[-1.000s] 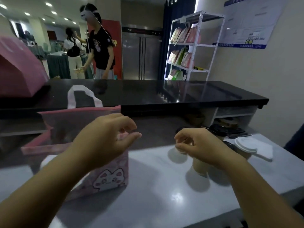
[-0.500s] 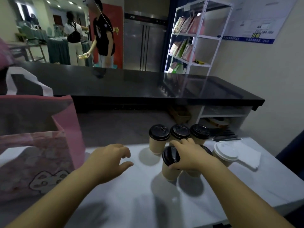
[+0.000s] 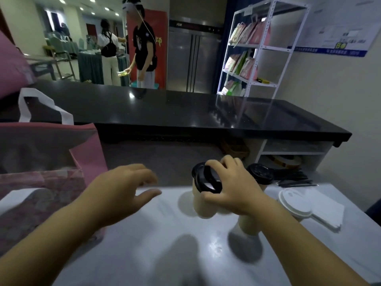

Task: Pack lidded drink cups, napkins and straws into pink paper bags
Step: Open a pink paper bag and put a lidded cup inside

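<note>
Right hand (image 3: pixel 228 188) grips cup (image 3: pixel 203 205); second cup (image 3: pixel 248 225) seemingly half-hidden.

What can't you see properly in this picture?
Head view:
- Pink paper bag: contents hidden by its front wall; the left edge cuts it off.
- Beige cup: top hidden behind the right hand, which grips a black-lidded cup.
- Black straws: too blurred to count.
- Wall poster: writing too small to read.

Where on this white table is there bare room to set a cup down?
The near middle of the table is barest. A smaller patch lies between the pink bag and the cup the right hand grips, under the left hand. The right side is crowded with lidded cups, napkins and straws.
</note>
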Demonstrator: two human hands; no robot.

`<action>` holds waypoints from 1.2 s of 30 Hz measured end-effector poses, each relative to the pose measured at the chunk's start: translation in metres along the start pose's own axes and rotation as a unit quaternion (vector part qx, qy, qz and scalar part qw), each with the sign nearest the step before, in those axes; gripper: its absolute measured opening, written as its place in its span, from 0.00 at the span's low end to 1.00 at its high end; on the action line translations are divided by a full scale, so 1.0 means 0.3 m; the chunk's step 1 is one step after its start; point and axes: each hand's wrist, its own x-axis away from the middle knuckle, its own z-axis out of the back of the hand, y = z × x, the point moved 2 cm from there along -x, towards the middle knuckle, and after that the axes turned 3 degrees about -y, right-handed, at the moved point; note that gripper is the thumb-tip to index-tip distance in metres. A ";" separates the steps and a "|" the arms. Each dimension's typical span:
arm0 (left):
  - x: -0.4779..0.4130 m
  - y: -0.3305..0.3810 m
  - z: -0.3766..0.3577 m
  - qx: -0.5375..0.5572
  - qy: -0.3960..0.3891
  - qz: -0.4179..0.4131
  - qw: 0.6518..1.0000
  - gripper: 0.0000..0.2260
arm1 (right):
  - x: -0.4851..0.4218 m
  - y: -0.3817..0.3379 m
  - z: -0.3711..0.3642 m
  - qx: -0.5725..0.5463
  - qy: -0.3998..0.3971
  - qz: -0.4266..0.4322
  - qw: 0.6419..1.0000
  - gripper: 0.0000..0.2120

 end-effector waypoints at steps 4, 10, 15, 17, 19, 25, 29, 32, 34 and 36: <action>0.022 -0.042 0.172 0.004 0.062 -0.019 0.998 0.21 | -0.062 -0.120 0.131 -0.070 0.080 0.048 0.993 0.35; 0.120 -0.258 0.394 -0.024 0.108 0.007 0.994 0.09 | -0.210 -0.376 0.262 -0.183 0.158 0.126 0.962 0.30; 0.227 -0.498 0.469 -0.022 0.110 0.071 0.991 0.10 | -0.345 -0.617 0.255 -0.218 0.161 0.175 0.946 0.30; 0.263 -0.589 0.474 -0.023 0.098 0.090 0.991 0.11 | -0.393 -0.710 0.229 -0.220 0.155 0.190 0.944 0.29; 0.292 -0.670 0.467 -0.029 0.080 0.099 0.991 0.11 | -0.439 -0.790 0.195 -0.220 0.140 0.203 0.944 0.28; 0.338 -0.842 0.421 -0.039 -0.054 0.124 0.990 0.16 | -0.539 -0.933 0.066 -0.131 0.029 0.215 0.967 0.33; 0.349 -0.905 0.402 -0.043 -0.113 0.107 0.987 0.16 | -0.561 -0.970 -0.012 -0.034 -0.076 0.231 0.969 0.36; 0.370 -0.942 0.425 -0.010 -0.124 0.104 0.987 0.16 | -0.563 -0.985 -0.039 0.020 -0.143 0.240 0.960 0.37; 0.385 -0.956 0.437 -0.006 -0.123 0.092 0.988 0.18 | -0.562 -0.998 -0.037 0.052 -0.177 0.245 0.952 0.37; 0.399 -0.958 0.434 -0.025 -0.132 0.082 0.987 0.23 | -0.561 -1.017 -0.030 0.076 -0.197 0.253 0.944 0.38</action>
